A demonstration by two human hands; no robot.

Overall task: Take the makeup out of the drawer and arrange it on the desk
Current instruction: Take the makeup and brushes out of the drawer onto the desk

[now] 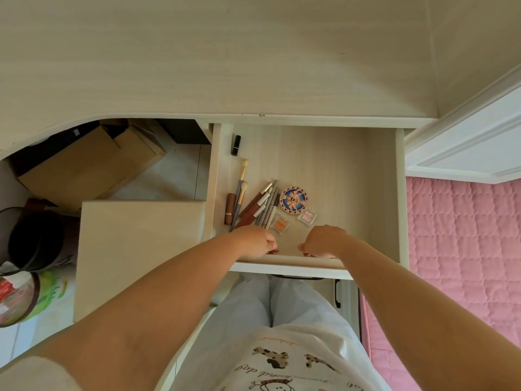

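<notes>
Seen from above, both hands reached into the open drawer (pixel 310 153): the left hand (pixel 255 241) curled by the makeup (pixel 265 206) heaped at the drawer's left, seemingly gathering it, the right hand (pixel 324 241) curled, grip unclear, the table (pixel 225 52) bare.

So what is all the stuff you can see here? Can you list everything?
drawer: 1, pale wood, pulled open under the desk
desk: 1, pale wood, bare top
black lipstick: 1, drawer's far left corner
brown lipstick: 1, by drawer's left wall
brushes: 2, cream-tipped, left side
pencils and tubes: a bunch, grey and reddish-brown, overlapping, count unclear
round compact: 1, blue and gold
orange pan: 1, clear case
pink pan: 1, clear case
cardboard boxes: 2, brown, under desk
quilt: pink, right
left hand: inside drawer's near edge
right hand: inside drawer's near edge
</notes>
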